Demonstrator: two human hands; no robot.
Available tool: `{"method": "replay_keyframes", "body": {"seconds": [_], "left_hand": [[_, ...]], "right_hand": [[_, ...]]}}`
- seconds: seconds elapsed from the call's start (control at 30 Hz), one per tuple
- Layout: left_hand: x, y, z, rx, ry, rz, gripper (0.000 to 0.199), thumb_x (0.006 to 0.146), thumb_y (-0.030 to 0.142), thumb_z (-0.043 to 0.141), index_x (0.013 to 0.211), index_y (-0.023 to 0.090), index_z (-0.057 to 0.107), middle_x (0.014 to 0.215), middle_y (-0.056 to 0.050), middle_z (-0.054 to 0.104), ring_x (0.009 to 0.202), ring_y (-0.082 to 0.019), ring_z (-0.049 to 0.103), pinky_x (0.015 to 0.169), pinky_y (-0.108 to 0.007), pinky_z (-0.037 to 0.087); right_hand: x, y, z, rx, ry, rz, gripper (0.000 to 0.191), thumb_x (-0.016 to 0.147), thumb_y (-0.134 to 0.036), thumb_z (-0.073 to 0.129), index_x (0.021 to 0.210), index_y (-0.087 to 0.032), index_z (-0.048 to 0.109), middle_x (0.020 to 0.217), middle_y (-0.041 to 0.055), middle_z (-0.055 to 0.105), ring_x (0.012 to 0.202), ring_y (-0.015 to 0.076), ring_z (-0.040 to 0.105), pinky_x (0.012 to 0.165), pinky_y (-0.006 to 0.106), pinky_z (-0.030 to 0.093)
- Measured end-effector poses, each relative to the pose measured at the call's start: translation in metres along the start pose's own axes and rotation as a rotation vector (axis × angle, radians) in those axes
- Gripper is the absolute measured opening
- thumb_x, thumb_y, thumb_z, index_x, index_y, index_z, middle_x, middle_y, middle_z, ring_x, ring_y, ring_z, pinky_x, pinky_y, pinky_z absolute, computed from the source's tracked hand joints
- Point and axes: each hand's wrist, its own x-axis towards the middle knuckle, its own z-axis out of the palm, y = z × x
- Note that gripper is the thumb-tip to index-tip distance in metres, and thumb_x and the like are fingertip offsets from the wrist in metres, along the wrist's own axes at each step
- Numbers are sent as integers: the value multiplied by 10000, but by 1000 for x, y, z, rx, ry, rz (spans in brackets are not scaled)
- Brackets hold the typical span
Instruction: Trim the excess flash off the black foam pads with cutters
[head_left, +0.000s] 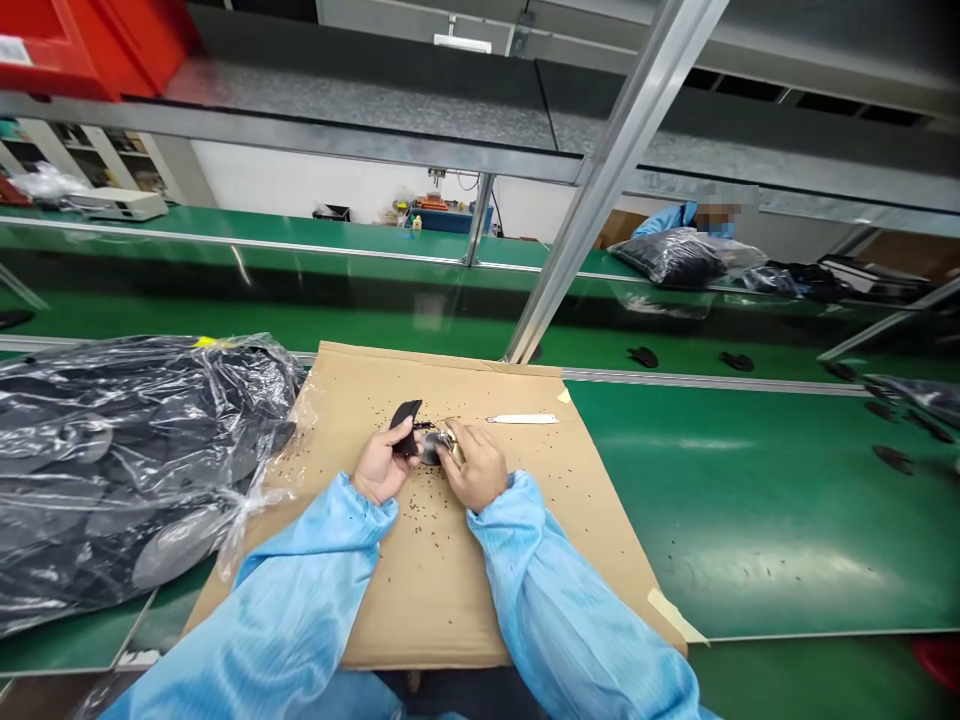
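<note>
Over the middle of a brown cardboard sheet [540, 580], two bare hands in light blue sleeves are working close together, fingertips nearly meeting. The left hand [381, 465] is gripping a curved black piece [406, 418], thumb along its near side, and the piece is standing tilted upward above the cardboard. The right hand [476, 465] is curling its fingers and thumb around a shiny grey object [431, 449], which is sitting just beside the black piece; the fingers are hiding much of it, so its full shape cannot be told. Just beyond the right hand, a narrow white strip [523, 419] is lying flat on the cardboard. Tiny black bits [426, 517] are lying scattered around and beneath the hands. The cardboard is resting on a green table [757, 500], with a piece of pale tape [675, 615] sticking at its near right corner. On the left, a large clear bag [135, 480] full of dark pieces is overlapping the cardboard's edge. Farther off to the right, dark flat pieces [736, 361] are lying on a green surface, and a co-worker's blue sleeve [661, 221] is showing behind another filled plastic bag [667, 256].
</note>
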Motion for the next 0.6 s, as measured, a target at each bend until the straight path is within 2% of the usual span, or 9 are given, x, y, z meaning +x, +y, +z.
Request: {"method": "replay_keyframes", "body": {"seconds": [0.23,0.43,0.6], "left_hand": [[-3,0,1,23,-24,2,204,750,187,670,830,158,484,615,5,549,482,-94,530,385,-168,362],[-1,-1,-2,40,-42,24,289,714,210,719,858,168,471,614,13,545,493,-96,526,401,-168,377],[2,-4,-5,54,-58,43,276,737,212,697,900,166,479,635,4,554,520,-112,560,426,-185,433]], "right_hand": [[1,1,-1,-6,-13,-19,350,918,-337,490,1209,-162,575,986,99,663,895,242,593,850,356,464],[0,3,-3,-101,-44,-18,332,878,-212,488,1189,-176,600,904,73,669,830,222,601,809,327,464],[-2,2,-3,-112,-84,24,364,821,-159,525,1173,-186,613,888,60,680,835,214,620,793,304,480]]}}
